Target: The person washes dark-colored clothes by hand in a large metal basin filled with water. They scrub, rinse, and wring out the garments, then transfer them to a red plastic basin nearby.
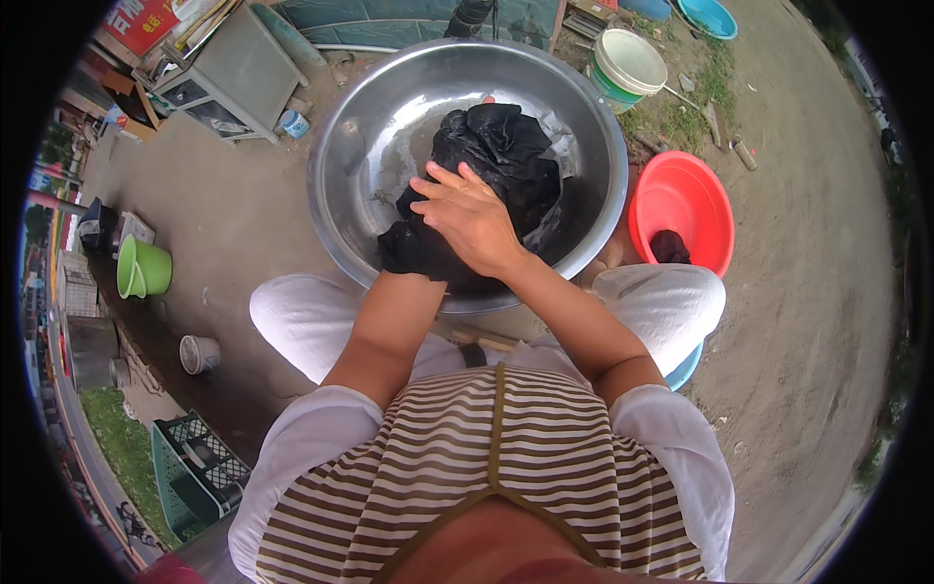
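A large round metal basin [343, 182] stands before my knees, with wet black cloth [503, 139] bunched in it and some water at the bottom. My right hand [471, 219] lies on the cloth with its fingers spread, palm down. My left forearm reaches under a part of the same cloth at the basin's near edge; the cloth covers my left hand, so its fingers are hidden. Something pale and crumpled shows at the right of the cloth inside the basin.
Right of the basin is a red plastic basin [678, 197] holding a small dark cloth [669, 247]. A white-and-green bucket [620, 80] stands behind it. A grey cabinet [244, 69] and a blue-and-white container [294, 124] are at the upper left. A green bucket [149, 268] and a white tub [199, 354] stand farther left.
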The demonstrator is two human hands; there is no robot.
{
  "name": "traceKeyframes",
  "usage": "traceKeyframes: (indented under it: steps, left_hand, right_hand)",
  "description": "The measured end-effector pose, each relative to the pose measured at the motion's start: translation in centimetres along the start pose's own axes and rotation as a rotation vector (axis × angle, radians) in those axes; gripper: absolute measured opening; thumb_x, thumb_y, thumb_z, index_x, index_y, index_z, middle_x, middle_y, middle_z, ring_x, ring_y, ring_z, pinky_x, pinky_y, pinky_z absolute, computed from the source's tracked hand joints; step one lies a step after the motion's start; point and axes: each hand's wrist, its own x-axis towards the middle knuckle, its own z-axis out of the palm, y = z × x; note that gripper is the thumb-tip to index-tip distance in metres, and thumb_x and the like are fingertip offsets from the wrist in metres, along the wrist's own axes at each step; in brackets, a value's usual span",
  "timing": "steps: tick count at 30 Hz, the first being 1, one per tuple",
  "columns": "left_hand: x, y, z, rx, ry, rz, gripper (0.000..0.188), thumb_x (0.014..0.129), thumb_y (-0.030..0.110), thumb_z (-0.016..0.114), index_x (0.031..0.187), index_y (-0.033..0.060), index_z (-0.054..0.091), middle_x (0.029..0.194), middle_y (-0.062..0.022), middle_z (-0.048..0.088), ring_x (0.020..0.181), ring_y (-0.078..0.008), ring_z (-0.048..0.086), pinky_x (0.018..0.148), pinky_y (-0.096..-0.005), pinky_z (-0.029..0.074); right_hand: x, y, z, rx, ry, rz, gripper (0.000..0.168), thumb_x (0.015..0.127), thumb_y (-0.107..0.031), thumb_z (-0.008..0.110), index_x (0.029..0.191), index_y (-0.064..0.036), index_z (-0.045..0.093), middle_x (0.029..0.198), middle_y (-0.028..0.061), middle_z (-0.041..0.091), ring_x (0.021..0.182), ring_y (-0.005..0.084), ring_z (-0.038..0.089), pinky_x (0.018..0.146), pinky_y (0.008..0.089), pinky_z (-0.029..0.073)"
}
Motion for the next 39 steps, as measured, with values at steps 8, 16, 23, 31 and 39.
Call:
traceKeyframes:
  steps: [8,16,23,31,39]
  left_hand:
    - [-0.1,0.4,-0.2,-0.011,0.067,0.030,0.053,0.106,0.040,0.040,0.146,0.0053,0.047,0.152,-0.0235,0.043,0.138,-0.0326,0.047,0.114,-0.0427,0.039]
    - [1.1,-0.1,0.5,-0.048,0.071,0.026,0.053,0.106,0.040,0.040,0.146,0.0056,0.048,0.153,-0.0242,0.042,0.138,-0.0334,0.046,0.114,-0.0433,0.039]
    - [-0.5,0.1,-0.1,-0.090,0.062,0.011,0.053,0.106,0.040,0.040,0.145,0.0057,0.049,0.153,-0.0248,0.042,0.139,-0.0341,0.046,0.114,-0.0438,0.040]
    - [1.5,-0.1,0.2,-0.073,0.075,-0.002,0.053,0.106,0.041,0.040,0.144,0.0059,0.050,0.154,-0.0254,0.041,0.139,-0.0349,0.046,0.114,-0.0444,0.040]
    - [0.9,-0.1,-0.4,-0.049,0.075,-0.022,0.053,0.106,0.041,0.040,0.143,0.0062,0.051,0.154,-0.0261,0.040,0.140,-0.0357,0.045,0.114,-0.0450,0.040]
  right_hand:
    - [1.6,-0.4,0.1,1.121,0.470,0.469,0.061,0.111,-0.037,0.037,0.158,-0.001,0.027,0.162,0.0127,0.032,0.149,0.0247,0.030,0.122,0.0369,0.022]
    - [2.4,-3.1,-0.5,0.950,0.540,0.666,0.059,0.105,-0.036,0.052,0.150,0.000,0.036,0.143,0.0144,0.050,0.128,0.0233,0.051,0.112,0.0359,0.039]
    - [0.1,-5.7,0.8,-0.136,-0.187,0.203,0.046,0.093,-0.035,0.066,0.131,-0.008,0.066,0.146,0.0110,0.055,0.148,0.0302,0.037,0.122,0.0585,0.009]
    - [3.3,0.4,-0.6,-0.229,-0.017,0.114,0.031,0.099,-0.033,0.057,0.105,-0.009,0.076,0.127,0.0096,0.068,0.135,0.0306,0.050,0.121,0.0563,0.019]
    - [-1.6,1.8,-0.2,0.219,0.345,0.643,0.082,0.102,-0.053,0.051,0.155,0.003,0.022,0.161,0.0242,0.016,0.150,0.0332,0.018,0.121,0.0430,0.019]
